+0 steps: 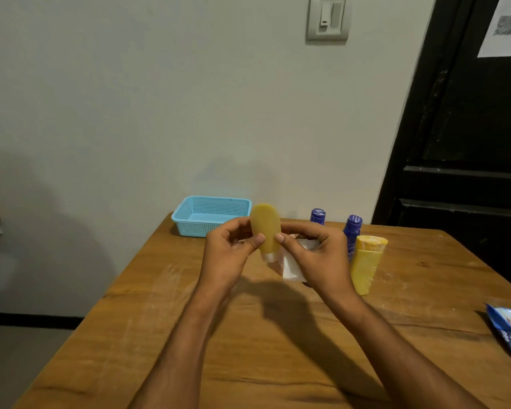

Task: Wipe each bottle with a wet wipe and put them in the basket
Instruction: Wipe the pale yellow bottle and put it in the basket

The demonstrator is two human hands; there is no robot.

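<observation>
At the frame's centre both hands hold a yellow bottle [265,228] upside down above the worktop [189,335]: the left hand [229,252] pinches its left side, the right hand [316,255] grips its right side with a white wipe [291,265]. Behind, upper left, sits a blue basket [210,215]; right stand two blue bottles [351,231] and another yellow bottle [366,264].

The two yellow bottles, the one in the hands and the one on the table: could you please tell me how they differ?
The held yellow bottle is lifted off the table between the left hand and right hand, rounded end up; the standing yellow bottle rests untouched on the table, flat end up. A white wipe sits against the held one only. Both share the same yellow colour.
</observation>
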